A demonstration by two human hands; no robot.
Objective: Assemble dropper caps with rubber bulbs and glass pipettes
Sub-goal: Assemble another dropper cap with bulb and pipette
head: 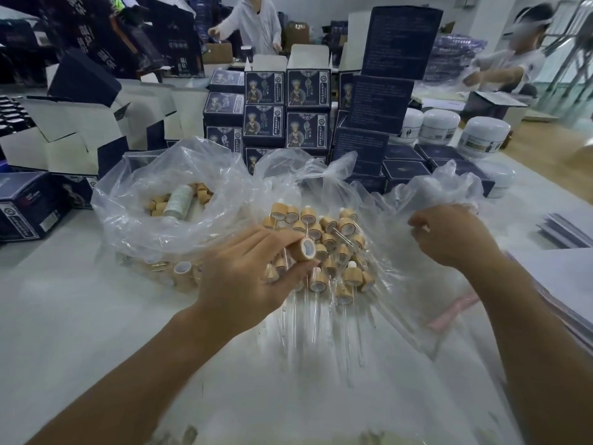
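Bamboo-coloured cap (305, 248) is sitting pinched between the thumb and fingertips of the left hand (244, 274), just above a heap of assembled droppers (324, 252) lying on clear plastic on the white table (64, 316). Right hand (449, 239) is curling its fingers around a small white piece (424, 229) near a crumpled bag (433, 194). Left of the heap, an open bag of loose caps (167, 200) is resting beside stacked dark blue boxes (288, 110).

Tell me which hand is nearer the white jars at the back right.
Right. The right hand reaches into clear plastic below the white jars; the left hand, holding a wooden cap, is farther left.
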